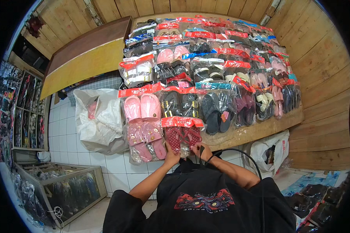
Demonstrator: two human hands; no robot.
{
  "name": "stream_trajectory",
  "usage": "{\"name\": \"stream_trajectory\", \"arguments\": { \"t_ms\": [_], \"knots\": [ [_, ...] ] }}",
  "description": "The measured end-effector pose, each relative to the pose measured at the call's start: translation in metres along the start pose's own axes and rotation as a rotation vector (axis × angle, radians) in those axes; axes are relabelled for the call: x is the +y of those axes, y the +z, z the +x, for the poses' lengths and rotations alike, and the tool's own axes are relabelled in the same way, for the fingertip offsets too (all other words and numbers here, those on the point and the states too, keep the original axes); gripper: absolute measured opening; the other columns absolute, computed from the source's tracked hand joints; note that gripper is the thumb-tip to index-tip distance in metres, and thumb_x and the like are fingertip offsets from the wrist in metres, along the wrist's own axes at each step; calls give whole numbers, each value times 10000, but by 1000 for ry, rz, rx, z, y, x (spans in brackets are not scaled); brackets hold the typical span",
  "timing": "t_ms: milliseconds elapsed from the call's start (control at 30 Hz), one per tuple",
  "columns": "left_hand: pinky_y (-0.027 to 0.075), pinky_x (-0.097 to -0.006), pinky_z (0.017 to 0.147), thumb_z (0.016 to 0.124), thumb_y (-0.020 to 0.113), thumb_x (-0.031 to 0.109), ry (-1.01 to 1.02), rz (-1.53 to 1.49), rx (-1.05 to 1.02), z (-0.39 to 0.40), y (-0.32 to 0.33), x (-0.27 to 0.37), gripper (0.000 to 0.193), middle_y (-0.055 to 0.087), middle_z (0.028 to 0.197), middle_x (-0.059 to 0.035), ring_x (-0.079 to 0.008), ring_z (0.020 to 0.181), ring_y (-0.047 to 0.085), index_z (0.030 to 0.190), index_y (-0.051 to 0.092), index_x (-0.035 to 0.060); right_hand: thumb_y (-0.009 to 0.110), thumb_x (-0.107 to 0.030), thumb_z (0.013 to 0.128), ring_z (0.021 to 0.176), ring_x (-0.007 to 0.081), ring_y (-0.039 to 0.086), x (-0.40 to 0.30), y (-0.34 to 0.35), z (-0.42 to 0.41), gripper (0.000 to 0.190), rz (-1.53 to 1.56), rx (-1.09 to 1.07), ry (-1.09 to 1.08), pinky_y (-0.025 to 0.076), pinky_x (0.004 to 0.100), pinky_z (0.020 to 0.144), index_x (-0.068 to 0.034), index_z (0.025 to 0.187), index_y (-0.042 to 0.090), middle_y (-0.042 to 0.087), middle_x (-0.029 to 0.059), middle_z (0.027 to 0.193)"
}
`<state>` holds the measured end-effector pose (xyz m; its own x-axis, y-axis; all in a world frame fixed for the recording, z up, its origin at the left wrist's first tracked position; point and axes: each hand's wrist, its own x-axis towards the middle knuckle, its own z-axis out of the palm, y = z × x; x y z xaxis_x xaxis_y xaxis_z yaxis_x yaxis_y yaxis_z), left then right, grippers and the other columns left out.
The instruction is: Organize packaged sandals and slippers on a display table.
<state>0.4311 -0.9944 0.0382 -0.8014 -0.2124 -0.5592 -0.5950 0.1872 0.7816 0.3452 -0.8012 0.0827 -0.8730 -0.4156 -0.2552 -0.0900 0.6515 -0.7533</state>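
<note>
A clear plastic pack of dark red sandals with white dots point(175, 137) lies at the table's near edge, its red header away from me. My left hand point(172, 155) grips its lower left corner, and my right hand point(202, 151) grips its lower right side. Left of it lie pink slides with small charms point(144, 132) in a bag, and beyond them pink closed-toe slippers point(141, 106). Black sandals with yellow-edged buckles point(180, 103) are just beyond the red header. To the right is a pack of dark grey slippers point(213, 113).
Many bagged pairs of footwear cover the wooden table point(268, 128). A large white sack point(99, 125) stands on the tiles at left, a white plastic bag point(268, 148) under the table's right side. A glass display case point(73, 189) is at lower left. A black cable point(261, 174) passes my right arm.
</note>
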Motion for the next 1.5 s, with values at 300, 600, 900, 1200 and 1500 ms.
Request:
{"name": "stream_trajectory", "arguments": {
  "t_ms": [300, 600, 900, 1200, 1500],
  "knots": [
    [489, -392, 645, 766, 622, 147, 193, 106, 5, 17, -5, 2, 1021, 608, 820, -206, -331, 696, 612, 1377, -180, -16, 648, -148, 735, 723, 259, 572, 16, 30, 38, 322, 94, -49, -91, 449, 380, 639, -11, 914, 418, 545, 139, 767],
    [477, -375, 689, 799, 582, 151, 250, 152, 145, 27, 9, -11, 954, 604, 780, -213, -311, 719, 607, 1381, -152, -27, 667, -141, 746, 704, 180, 512, 21, 29, 36, 310, 117, -34, -130, 442, 325, 648, -24, 930, 447, 508, 83, 803],
    [473, -344, 710, 874, 495, 143, 88, -10, 57, 10, 8, -20, 854, 623, 817, -156, -264, 741, 614, 1373, -176, -32, 582, -104, 855, 763, 118, 563, 58, -14, -12, 183, 499, -206, -21, 469, 262, 710, -13, 1009, 542, 573, 48, 884],
    [469, -257, 645, 915, 472, 149, 94, -82, 190, -29, 31, -4, 458, 638, 769, -74, -144, 658, 587, 1300, 367, -76, 546, -190, 856, 653, 147, 602, 229, -93, -146, 182, 466, 0, 391, 477, 279, 526, -25, 933, 549, 594, 59, 779],
    [437, -224, 552, 890, 547, 195, 14, 12, -91, -78, 148, 63, 222, 630, 661, -67, -101, 585, 558, 804, 598, -4, 499, -220, 797, 544, 268, 598, 406, -153, -377, 294, 291, -30, 1213, 486, 410, 491, 49, 813, 618, 624, 172, 706]
  ]
}}
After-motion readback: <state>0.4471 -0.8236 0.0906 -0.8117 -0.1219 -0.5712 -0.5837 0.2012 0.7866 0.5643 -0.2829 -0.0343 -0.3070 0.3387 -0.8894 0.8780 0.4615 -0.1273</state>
